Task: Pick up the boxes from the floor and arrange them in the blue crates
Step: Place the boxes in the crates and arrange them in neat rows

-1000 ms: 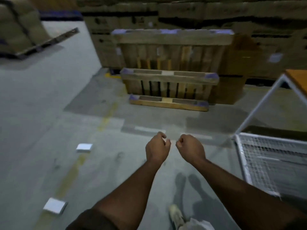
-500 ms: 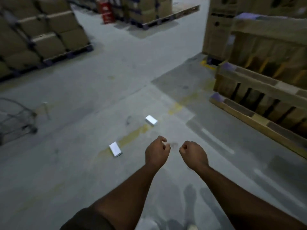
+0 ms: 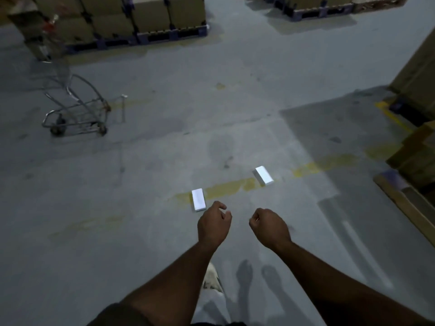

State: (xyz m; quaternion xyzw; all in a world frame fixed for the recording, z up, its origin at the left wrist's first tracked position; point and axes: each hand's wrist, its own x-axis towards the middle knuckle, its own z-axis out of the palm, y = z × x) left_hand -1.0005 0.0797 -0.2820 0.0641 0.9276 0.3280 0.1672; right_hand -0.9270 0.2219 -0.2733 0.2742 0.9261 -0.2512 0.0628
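Both hands are held out in front at waist height over the grey concrete floor (image 3: 141, 231), the left hand (image 3: 213, 225) and right hand (image 3: 270, 225) each loosely curled with nothing in them. Two small flat white rectangular boxes lie on the floor along a worn yellow painted line (image 3: 226, 190): the nearer box (image 3: 198, 199) just beyond the left hand, the farther box (image 3: 263, 175) ahead and right. A metal wire trolley (image 3: 77, 114) stands well off to the left, with stacked brown cardboard cartons on pallets (image 3: 131, 20) behind it.
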